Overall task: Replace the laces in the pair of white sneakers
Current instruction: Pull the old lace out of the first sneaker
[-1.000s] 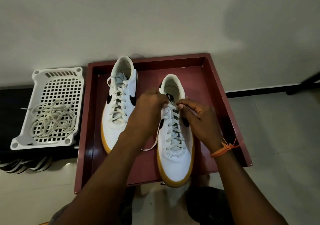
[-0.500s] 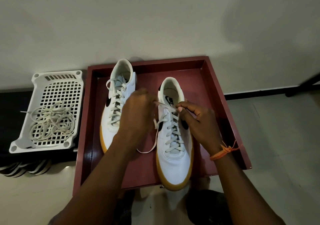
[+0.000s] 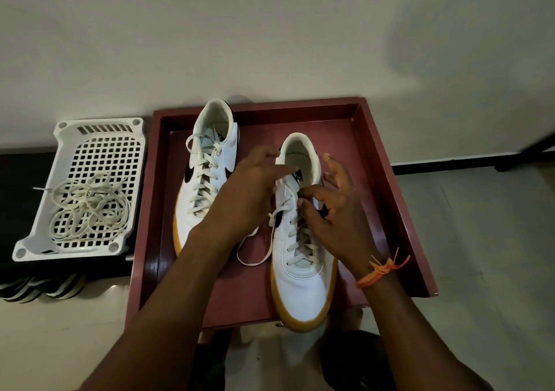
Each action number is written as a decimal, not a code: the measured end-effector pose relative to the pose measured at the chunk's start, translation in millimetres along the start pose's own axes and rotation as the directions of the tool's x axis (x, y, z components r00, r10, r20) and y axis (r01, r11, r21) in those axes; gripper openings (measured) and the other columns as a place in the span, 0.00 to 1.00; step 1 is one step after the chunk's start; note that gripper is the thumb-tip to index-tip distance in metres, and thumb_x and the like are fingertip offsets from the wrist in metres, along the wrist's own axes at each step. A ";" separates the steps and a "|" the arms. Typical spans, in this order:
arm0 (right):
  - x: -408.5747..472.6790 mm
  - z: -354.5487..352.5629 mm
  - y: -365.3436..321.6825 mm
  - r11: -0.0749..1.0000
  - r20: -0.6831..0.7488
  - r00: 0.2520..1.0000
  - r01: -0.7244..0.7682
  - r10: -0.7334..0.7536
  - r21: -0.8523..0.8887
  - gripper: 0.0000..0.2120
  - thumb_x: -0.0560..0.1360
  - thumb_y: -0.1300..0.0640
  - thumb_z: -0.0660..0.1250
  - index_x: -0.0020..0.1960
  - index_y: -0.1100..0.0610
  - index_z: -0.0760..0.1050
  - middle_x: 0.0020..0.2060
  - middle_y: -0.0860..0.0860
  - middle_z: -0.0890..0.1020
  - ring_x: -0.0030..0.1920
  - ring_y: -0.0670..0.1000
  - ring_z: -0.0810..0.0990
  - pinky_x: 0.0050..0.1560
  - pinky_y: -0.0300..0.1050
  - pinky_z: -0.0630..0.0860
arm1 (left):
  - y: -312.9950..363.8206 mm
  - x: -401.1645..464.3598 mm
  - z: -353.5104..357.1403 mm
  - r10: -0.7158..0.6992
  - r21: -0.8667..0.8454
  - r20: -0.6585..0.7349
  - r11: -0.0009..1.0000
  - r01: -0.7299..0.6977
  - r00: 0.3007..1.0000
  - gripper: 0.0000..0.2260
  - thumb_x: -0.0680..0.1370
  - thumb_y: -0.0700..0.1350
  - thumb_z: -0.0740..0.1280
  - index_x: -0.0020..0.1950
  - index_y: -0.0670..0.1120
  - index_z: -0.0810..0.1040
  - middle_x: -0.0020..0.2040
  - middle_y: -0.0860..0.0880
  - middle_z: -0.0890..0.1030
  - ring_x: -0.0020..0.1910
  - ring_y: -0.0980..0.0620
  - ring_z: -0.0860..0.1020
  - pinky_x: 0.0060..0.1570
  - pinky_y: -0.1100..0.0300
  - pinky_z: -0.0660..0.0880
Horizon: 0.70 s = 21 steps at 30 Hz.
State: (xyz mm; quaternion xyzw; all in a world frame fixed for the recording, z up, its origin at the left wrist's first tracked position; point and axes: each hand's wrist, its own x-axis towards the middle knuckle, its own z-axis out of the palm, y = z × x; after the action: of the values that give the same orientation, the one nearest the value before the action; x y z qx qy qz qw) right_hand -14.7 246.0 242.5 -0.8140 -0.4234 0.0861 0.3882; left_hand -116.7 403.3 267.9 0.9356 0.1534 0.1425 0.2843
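Note:
Two white sneakers with black logos and gum soles stand in a maroon tray (image 3: 387, 198). The left sneaker (image 3: 207, 180) is fully laced. Both hands work at the top eyelets of the right sneaker (image 3: 303, 282). My left hand (image 3: 249, 195) reaches across from the left and holds a strand of the cream lace (image 3: 277, 201), though its fingers are blurred. That lace's loose end loops onto the tray floor beside the shoe. My right hand (image 3: 333, 210) pinches the lace between thumb and forefinger over the tongue, with its other fingers spread upward.
A white perforated basket (image 3: 69, 129) sits left of the tray with a tangle of loose laces (image 3: 90, 207) inside. Striped footwear (image 3: 42, 290) lies on the floor under it. A pale wall rises behind, with tiled floor to the right.
My left hand has moved up and right along the shoe's collar, drawing the lace with it. The right hand's outer fingers have spread open while its pinch stays at the top eyelets.

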 end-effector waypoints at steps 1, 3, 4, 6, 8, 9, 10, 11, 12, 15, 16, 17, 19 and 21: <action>0.6 -0.4 -1.2 1.000 0.025 1.000 0.011 -0.011 -0.001 0.07 0.76 0.54 0.66 0.51 0.53 0.81 0.75 0.54 0.61 0.71 0.55 0.69 0.61 0.51 0.77 | -2.4 -0.5 2.8 0.050 -0.010 0.034 0.999 -0.050 0.998 0.22 0.72 0.28 0.69 0.61 0.48 0.83 0.65 0.42 0.74 0.52 0.50 0.78 0.49 0.57 0.77; 1.9 -2.3 -2.0 1.000 0.071 0.997 0.024 -0.024 -0.008 0.03 0.78 0.58 0.66 0.50 0.55 0.78 0.73 0.54 0.61 0.69 0.54 0.70 0.62 0.42 0.74 | -5.2 -2.0 7.4 0.078 -0.012 0.064 0.997 -0.078 0.995 0.20 0.72 0.28 0.69 0.59 0.47 0.84 0.65 0.43 0.76 0.47 0.54 0.78 0.47 0.63 0.77; 2.1 -4.0 -1.9 0.999 0.079 0.996 0.030 -0.028 -0.027 0.01 0.78 0.59 0.66 0.49 0.56 0.77 0.71 0.54 0.60 0.67 0.51 0.71 0.61 0.32 0.70 | -4.3 -2.6 7.8 0.071 -0.009 0.064 0.997 -0.070 0.995 0.20 0.72 0.28 0.69 0.58 0.48 0.84 0.65 0.44 0.77 0.48 0.54 0.79 0.48 0.70 0.75; 0.1 -11.4 -2.2 1.000 0.095 0.995 0.011 -0.012 0.016 0.02 0.79 0.61 0.65 0.48 0.59 0.76 0.67 0.53 0.58 0.62 0.40 0.71 0.55 0.21 0.64 | -1.6 -1.9 6.6 0.039 -0.028 0.036 0.999 -0.038 0.999 0.18 0.73 0.29 0.69 0.56 0.48 0.85 0.64 0.47 0.78 0.52 0.55 0.79 0.47 0.79 0.69; -1.3 -23.2 4.7 0.967 0.179 0.979 -0.134 0.095 0.219 0.02 0.78 0.61 0.67 0.46 0.57 0.78 0.64 0.51 0.60 0.62 0.35 0.67 0.55 0.21 0.66 | -1.0 -1.5 5.6 0.000 -0.105 0.003 0.994 0.000 1.000 0.17 0.73 0.29 0.69 0.54 0.47 0.86 0.62 0.47 0.79 0.51 0.58 0.79 0.48 0.79 0.69; -1.1 -30.8 9.0 0.903 0.255 0.956 -0.235 0.147 0.361 0.01 0.76 0.60 0.70 0.45 0.56 0.79 0.64 0.50 0.62 0.63 0.36 0.67 0.56 0.24 0.68 | -1.2 -1.5 5.9 -0.010 -0.130 -0.001 0.991 0.009 1.000 0.16 0.73 0.29 0.69 0.53 0.46 0.86 0.62 0.46 0.79 0.51 0.57 0.79 0.49 0.78 0.71; -1.4 -37.2 13.0 0.809 0.322 0.928 -0.331 0.187 0.485 0.02 0.72 0.59 0.73 0.43 0.54 0.80 0.63 0.51 0.65 0.64 0.39 0.69 0.57 0.29 0.70 | -1.4 -1.5 6.5 -0.013 -0.141 -0.001 0.990 0.013 1.000 0.16 0.73 0.28 0.69 0.53 0.46 0.86 0.62 0.45 0.80 0.51 0.56 0.80 0.50 0.78 0.71; -1.4 -41.0 17.0 0.726 0.371 0.903 -0.403 0.217 0.557 0.03 0.69 0.58 0.74 0.41 0.52 0.81 0.63 0.51 0.68 0.65 0.43 0.71 0.59 0.35 0.71 | -1.8 -1.5 8.1 -0.010 -0.143 0.000 0.990 0.010 1.000 0.16 0.72 0.28 0.69 0.53 0.45 0.86 0.62 0.44 0.80 0.53 0.53 0.81 0.50 0.78 0.71; -1.1 -42.7 18.0 0.683 0.385 0.888 -0.445 0.252 0.579 0.03 0.66 0.58 0.74 0.39 0.51 0.82 0.62 0.50 0.70 0.66 0.47 0.72 0.60 0.41 0.73 | -2.2 -1.7 9.9 -0.003 -0.138 0.001 0.990 0.003 1.000 0.16 0.72 0.27 0.69 0.53 0.45 0.86 0.62 0.44 0.80 0.55 0.51 0.81 0.51 0.78 0.71; 2.2 -32.6 1.8 0.856 0.113 0.956 -0.293 0.271 0.425 0.05 0.70 0.56 0.76 0.41 0.47 0.82 0.61 0.47 0.69 0.65 0.45 0.72 0.62 0.40 0.73 | -2.5 -1.0 10.3 0.010 -0.132 0.015 0.991 -0.008 1.000 0.17 0.71 0.28 0.69 0.54 0.45 0.86 0.63 0.44 0.81 0.59 0.47 0.81 0.54 0.68 0.75; 2.5 -25.9 -5.7 0.925 0.029 0.977 -0.210 0.211 0.316 0.05 0.71 0.55 0.75 0.45 0.47 0.82 0.63 0.46 0.67 0.65 0.42 0.69 0.61 0.36 0.71 | -3.5 -0.8 9.6 0.015 -0.139 0.013 0.990 -0.013 1.000 0.18 0.71 0.28 0.69 0.54 0.46 0.86 0.63 0.44 0.81 0.58 0.47 0.82 0.54 0.62 0.77; 2.8 -18.9 -11.2 0.971 -0.006 0.991 -0.131 0.135 0.199 0.06 0.72 0.53 0.74 0.49 0.48 0.82 0.65 0.46 0.66 0.66 0.41 0.67 0.62 0.35 0.69 | -4.3 -0.4 8.6 0.022 -0.139 0.012 0.990 -0.020 1.000 0.18 0.71 0.29 0.69 0.55 0.46 0.86 0.63 0.44 0.81 0.57 0.47 0.82 0.54 0.59 0.78; 0.5 -6.8 -13.0 1.000 0.005 1.000 -0.006 0.006 -0.005 0.09 0.75 0.49 0.71 0.53 0.50 0.82 0.69 0.49 0.64 0.69 0.49 0.68 0.62 0.48 0.75 | -6.4 0.1 7.4 0.026 -0.129 0.021 0.991 -0.023 0.999 0.18 0.71 0.30 0.69 0.55 0.47 0.85 0.64 0.45 0.80 0.56 0.47 0.83 0.53 0.56 0.79; -1.5 0.0 -10.5 0.993 -0.001 0.999 0.051 -0.051 -0.108 0.08 0.75 0.51 0.71 0.49 0.54 0.83 0.68 0.54 0.67 0.65 0.57 0.72 0.55 0.57 0.78 | -7.2 -0.3 7.9 0.013 -0.131 0.032 0.991 -0.008 0.999 0.17 0.72 0.30 0.69 0.55 0.47 0.85 0.64 0.46 0.80 0.54 0.47 0.83 0.53 0.54 0.80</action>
State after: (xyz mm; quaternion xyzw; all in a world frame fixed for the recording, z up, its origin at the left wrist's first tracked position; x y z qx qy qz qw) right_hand -22.2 248.4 249.6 -0.8229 -0.4471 0.0515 0.3467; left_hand -115.7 405.0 257.4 0.9180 0.1342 0.1383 0.3467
